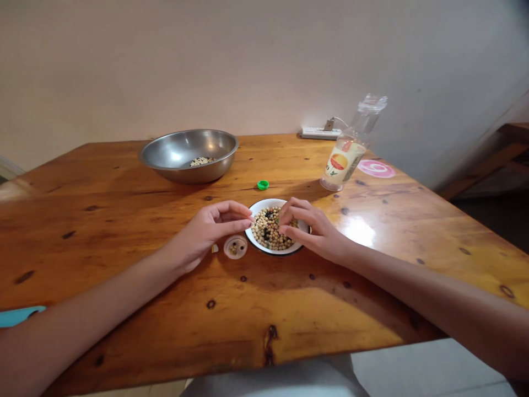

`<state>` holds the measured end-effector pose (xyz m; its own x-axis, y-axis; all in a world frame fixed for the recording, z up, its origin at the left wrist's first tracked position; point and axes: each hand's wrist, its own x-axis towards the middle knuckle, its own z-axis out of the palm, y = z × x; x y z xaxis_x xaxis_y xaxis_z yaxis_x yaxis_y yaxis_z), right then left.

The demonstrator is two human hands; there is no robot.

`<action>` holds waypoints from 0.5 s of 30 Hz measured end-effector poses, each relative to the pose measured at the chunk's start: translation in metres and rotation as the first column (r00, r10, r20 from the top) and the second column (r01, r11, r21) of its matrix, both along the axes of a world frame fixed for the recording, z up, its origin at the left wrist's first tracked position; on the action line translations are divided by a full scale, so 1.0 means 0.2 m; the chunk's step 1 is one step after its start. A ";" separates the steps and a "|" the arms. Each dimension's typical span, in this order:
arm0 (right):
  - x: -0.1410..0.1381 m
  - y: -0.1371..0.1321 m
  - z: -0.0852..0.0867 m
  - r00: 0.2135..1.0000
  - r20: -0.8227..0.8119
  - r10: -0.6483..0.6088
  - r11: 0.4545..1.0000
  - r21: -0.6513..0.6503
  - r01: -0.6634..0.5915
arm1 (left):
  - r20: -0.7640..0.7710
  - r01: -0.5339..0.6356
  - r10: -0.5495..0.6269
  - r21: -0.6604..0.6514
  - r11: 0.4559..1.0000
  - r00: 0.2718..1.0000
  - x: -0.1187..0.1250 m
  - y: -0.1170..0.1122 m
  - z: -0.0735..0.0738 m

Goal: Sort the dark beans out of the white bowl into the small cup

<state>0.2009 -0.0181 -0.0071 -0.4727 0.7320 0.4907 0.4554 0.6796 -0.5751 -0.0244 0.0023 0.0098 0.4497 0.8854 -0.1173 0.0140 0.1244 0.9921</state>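
A white enamel bowl (268, 203) with a dark rim holds many small round tan beans or beads (270, 234), with several black ones among them. Over its left rim, my left hand (210, 229) has thumb and forefinger brought together; whatever they pinch is too small to name. My right hand (312, 227) curls over the bowl's right side, its fingertips close together just above the contents. What those fingertips hold, if anything, is hidden. Left of the bowl sits a small clear round lid or dish (235, 247) with a few tiny pieces in it.
A wide steel basin (190, 172) with some small pieces stands at the back left. Behind the bowl lies a green cap (263, 184). A tall clear bottle (345, 157) stands at right, near a pink disc (377, 169) and a power strip (320, 133). A turquoise object (20, 316) lies far left.
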 end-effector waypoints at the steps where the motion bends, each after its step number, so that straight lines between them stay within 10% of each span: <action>1: 0.00 0.00 0.00 1.000 0.002 0.003 1.000 0.000 -0.003 | 0.010 -0.002 0.002 0.000 1.000 1.000 0.00 0.00 0.00; 15: 0.00 0.00 0.00 1.000 -0.005 0.021 1.000 -0.002 -0.021 | 0.040 -0.051 0.051 0.004 0.999 0.998 0.02 0.01 0.01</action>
<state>0.2018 -0.0186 -0.0062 -0.4857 0.7227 0.4917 0.4377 0.6880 -0.5789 -0.0212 0.0035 0.0120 0.4080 0.9080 -0.0951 -0.0322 0.1185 0.9924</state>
